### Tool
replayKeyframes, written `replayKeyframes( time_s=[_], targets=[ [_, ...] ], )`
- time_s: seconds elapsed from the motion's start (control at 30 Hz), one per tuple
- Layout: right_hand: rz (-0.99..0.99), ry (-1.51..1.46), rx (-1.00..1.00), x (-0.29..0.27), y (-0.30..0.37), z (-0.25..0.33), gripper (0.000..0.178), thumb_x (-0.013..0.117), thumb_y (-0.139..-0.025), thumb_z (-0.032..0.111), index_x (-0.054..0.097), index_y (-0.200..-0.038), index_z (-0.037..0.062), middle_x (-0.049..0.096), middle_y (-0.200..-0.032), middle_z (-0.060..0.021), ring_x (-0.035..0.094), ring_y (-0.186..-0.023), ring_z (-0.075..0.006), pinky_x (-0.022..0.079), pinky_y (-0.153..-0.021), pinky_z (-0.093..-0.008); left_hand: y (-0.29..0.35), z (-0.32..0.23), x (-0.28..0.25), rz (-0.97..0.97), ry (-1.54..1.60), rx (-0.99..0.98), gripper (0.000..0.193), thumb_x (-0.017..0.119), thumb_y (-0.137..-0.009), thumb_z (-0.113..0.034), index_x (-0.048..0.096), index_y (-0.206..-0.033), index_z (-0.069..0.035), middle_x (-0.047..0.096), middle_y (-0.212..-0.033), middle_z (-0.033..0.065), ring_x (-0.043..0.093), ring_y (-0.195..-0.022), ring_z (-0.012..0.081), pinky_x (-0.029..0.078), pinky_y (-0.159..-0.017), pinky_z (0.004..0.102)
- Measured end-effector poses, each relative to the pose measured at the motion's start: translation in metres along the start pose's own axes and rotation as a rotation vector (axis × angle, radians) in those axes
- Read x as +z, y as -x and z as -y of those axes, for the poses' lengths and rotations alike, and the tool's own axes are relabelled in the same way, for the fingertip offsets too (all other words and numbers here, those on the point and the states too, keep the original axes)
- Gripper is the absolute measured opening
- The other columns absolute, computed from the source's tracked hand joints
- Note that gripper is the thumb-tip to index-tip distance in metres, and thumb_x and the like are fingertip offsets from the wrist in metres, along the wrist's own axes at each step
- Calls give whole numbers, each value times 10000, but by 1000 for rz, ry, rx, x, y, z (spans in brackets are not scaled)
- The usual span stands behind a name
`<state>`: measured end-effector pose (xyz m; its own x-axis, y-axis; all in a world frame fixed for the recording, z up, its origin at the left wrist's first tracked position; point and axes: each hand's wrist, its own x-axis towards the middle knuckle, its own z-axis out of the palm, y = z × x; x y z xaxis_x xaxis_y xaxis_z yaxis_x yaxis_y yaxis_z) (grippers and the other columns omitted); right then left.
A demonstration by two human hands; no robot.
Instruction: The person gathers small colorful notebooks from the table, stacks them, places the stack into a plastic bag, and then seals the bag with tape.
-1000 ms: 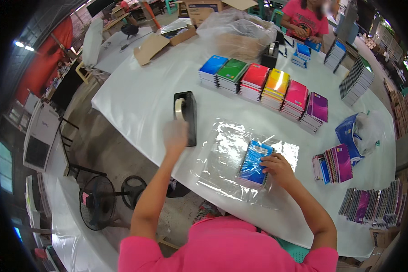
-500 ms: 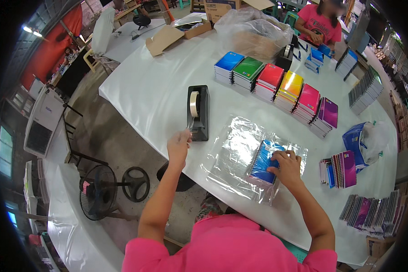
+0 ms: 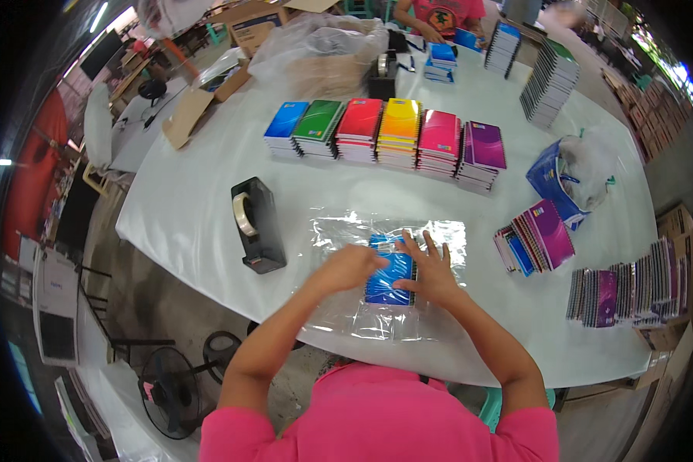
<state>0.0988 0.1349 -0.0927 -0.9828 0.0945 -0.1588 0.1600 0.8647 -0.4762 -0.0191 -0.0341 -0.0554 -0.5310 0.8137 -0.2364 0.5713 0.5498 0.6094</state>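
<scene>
A blue spiral notebook [image 3: 385,291] lies on a clear plastic sheet [image 3: 333,317], with glossy plastic over its cover. My right hand [image 3: 433,276] presses down on its right side, fingers spread and stretched out. My left hand [image 3: 352,269] is at its left upper part, fingers pinched together against the wrapped cover. A strip of clear tape seems to be between those fingers, mostly hidden by them. To the left stands a black tape dispenser [image 3: 263,231] with a roll of tape [image 3: 243,214] in it, apart from both hands.
A row of notebook stacks [image 3: 399,142] in several colours stands beyond the sheet. To the right are leaning notebooks [image 3: 548,235], a blue bag [image 3: 554,181] and a spiral-bound row [image 3: 627,289]. Across the white table [image 3: 185,204], a person [image 3: 446,19] handles blue notebooks. A fan [image 3: 169,393] stands at lower left.
My left hand has left the tape dispenser, where it was pulling tape, and come over to the notebook. My right hand stays on the notebook with its fingers more spread. The view has turned.
</scene>
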Motion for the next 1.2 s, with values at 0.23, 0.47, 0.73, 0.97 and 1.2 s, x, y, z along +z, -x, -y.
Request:
replayKeyframes(
  time_s=[0.23, 0.47, 0.73, 0.97, 1.2],
  targets=[
    [-301, -215, -73, 8, 7, -10, 965, 755, -638, 390, 213, -1382, 98, 439, -1288, -143, 253, -1288, -336, 220, -1042, -453, -28, -15, 21, -105, -155, -188, 536, 695, -658, -462, 605, -891, 13, 626, -800, 190, 615, -771, 321, 476, -692, 399],
    [-345, -1090, 344, 27, 17, 2, 852, 807, -601, 168, 324, -1277, -18, 395, -1224, -171, 425, -1142, -257, 428, -907, -359, 11, 3, 35, -247, 612, -172, 685, 794, -624, -250, 438, -1162, -19, 559, -1001, 123, 556, -922, 208, 458, -770, 319],
    [-264, -691, -22, -5, 34, 15, 767, 799, -567, 59, 406, -1226, 60, 463, -1193, -81, 461, -1123, -214, 422, -911, -343, 38, 8, -12, -514, -222, 592, 561, 803, -563, -137, 524, -1048, -96, 448, -1198, 124, 485, -1042, 260, 426, -833, 386],
    [-576, -569, -72, 4, 51, 9, 596, 785, -597, 109, 505, -1121, 59, 517, -1118, -96, 502, -1042, -256, 445, -841, -383, 53, -18, -91, -656, 84, 633, 406, 797, -545, -119, 613, -905, -88, 526, -1093, 88, 543, -912, 232, 454, -717, 307],
    [-764, -23, -342, 3, 46, 48, 406, 746, -604, 148, 605, -982, 102, 549, -942, -41, 511, -871, -224, 405, -757, -350, 48, 26, -2, -459, 188, 399, 350, 756, -596, -47, 612, -913, -79, 549, -958, 58, 545, -850, 214, 452, -686, 301]
  ],
)
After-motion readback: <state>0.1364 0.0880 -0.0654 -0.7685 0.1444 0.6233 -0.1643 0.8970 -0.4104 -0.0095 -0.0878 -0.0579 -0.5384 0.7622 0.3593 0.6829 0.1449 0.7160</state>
